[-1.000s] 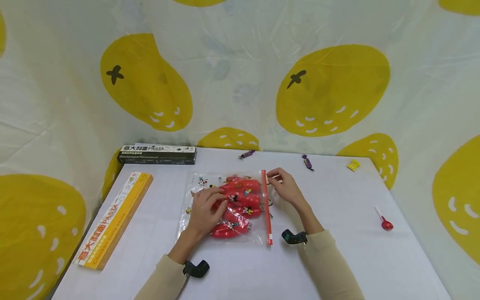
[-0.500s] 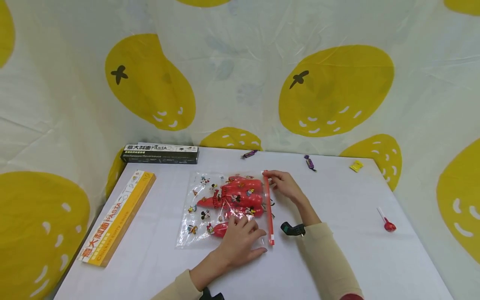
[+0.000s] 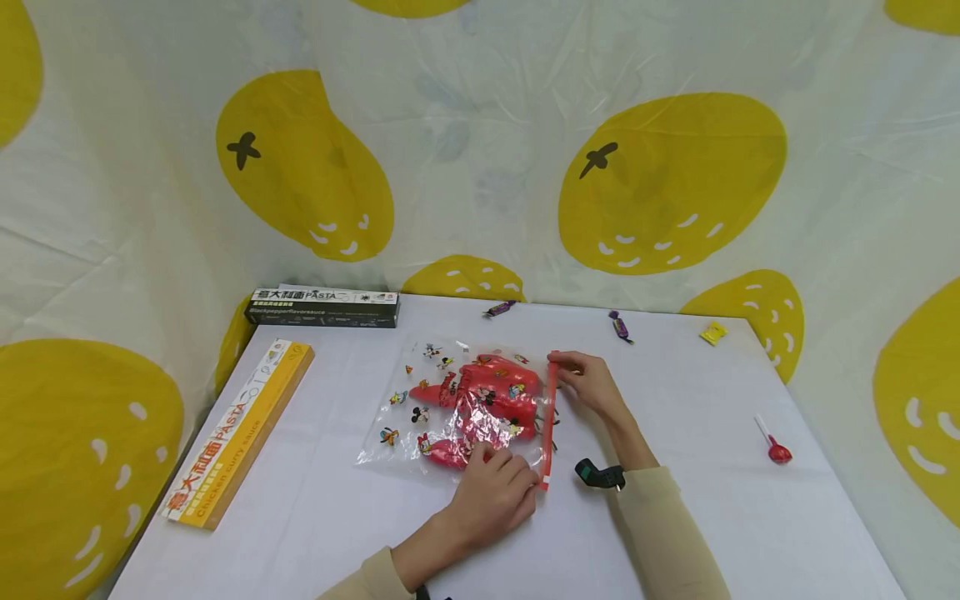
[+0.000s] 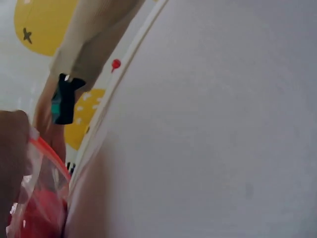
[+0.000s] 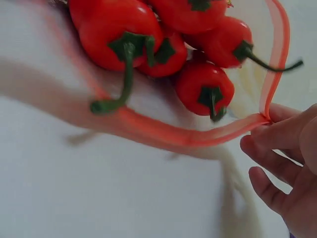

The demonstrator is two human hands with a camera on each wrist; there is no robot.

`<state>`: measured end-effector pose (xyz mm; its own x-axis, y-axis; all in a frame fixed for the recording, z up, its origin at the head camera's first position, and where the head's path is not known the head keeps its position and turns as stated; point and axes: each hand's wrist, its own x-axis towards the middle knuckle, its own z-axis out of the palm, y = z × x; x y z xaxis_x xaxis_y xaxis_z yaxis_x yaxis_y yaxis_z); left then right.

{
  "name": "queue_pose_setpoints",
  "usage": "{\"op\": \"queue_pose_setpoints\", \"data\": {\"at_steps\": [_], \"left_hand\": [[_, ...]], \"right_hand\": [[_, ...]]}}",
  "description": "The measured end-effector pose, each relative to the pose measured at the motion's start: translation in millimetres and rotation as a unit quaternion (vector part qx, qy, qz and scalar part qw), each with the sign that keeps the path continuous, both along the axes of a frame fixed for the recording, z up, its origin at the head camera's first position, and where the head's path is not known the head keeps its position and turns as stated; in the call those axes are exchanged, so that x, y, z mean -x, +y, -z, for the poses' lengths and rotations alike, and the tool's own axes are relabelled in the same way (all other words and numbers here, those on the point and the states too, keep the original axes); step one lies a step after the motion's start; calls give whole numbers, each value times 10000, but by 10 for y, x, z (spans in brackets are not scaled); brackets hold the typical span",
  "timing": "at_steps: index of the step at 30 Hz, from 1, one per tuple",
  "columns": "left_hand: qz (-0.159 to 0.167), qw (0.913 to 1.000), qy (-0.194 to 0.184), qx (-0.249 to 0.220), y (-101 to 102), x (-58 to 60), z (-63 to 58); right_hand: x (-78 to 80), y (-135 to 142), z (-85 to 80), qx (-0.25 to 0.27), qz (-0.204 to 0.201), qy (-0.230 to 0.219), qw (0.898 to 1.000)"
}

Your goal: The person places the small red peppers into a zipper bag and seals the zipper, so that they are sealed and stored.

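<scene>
A clear zip bag with cartoon prints and a red zip edge lies on the table, its mouth towards the right. Several red peppers with green stems are inside, and some stems poke out past the zip edge. At the far corner of the mouth, my right hand pinches the red edge between thumb and fingers. My left hand has curled fingers at the near corner and grips the bag there. In the right wrist view the mouth gapes apart. The left fingertips are partly hidden.
A yellow pasta box lies at the left, with a black pasta box behind it. Two purple-wrapped candies and a yellow candy packet lie along the back. A red lollipop is at the right.
My left hand has left the bag's middle and come down right to its near mouth corner, where its fingers have curled. The right hand keeps the far corner, and the bag has shifted slightly right.
</scene>
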<state>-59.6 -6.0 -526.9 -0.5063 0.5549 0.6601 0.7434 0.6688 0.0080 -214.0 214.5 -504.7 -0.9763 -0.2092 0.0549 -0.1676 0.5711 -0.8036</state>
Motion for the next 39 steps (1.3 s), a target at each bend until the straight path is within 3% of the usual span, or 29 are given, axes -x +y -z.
{"op": "queue_pose_setpoints", "data": {"at_steps": [4,9,14,19,22,26,29,33,36,39], "left_hand": [[12,9967,318,-743,-68,37,-203],[-14,9793,647,-1919,-224,115,-591],[-56,9429,368,-3311,-438,210,-1019],[-216,8977,-417,-4381,-667,260,-1357],[-324,8704,-913,-4828,-743,288,-1446],[-337,8465,-1378,-5132,-761,313,-1452],[-275,8423,-1418,-5193,-751,325,-1435],[-346,8514,-1373,-5051,-746,349,-1423],[-407,8554,-1415,-4966,-742,355,-1421],[-421,8579,-1432,-4917,-727,356,-1421]], "right_hand": [[-112,120,-102,-62,229,496,9985],[-281,218,-431,-309,468,1291,9901],[-476,278,-893,-288,392,1882,9809],[-689,294,-1267,773,221,2298,9699],[-791,275,-1419,1455,187,2371,9603],[-878,210,-1568,1492,210,2326,9608],[-890,182,-1599,1026,359,2410,9644],[-854,163,-1557,349,487,2736,9600],[-831,63,-1573,-155,248,3166,9481],[-804,-149,-1646,-534,-149,3700,9274]]}}
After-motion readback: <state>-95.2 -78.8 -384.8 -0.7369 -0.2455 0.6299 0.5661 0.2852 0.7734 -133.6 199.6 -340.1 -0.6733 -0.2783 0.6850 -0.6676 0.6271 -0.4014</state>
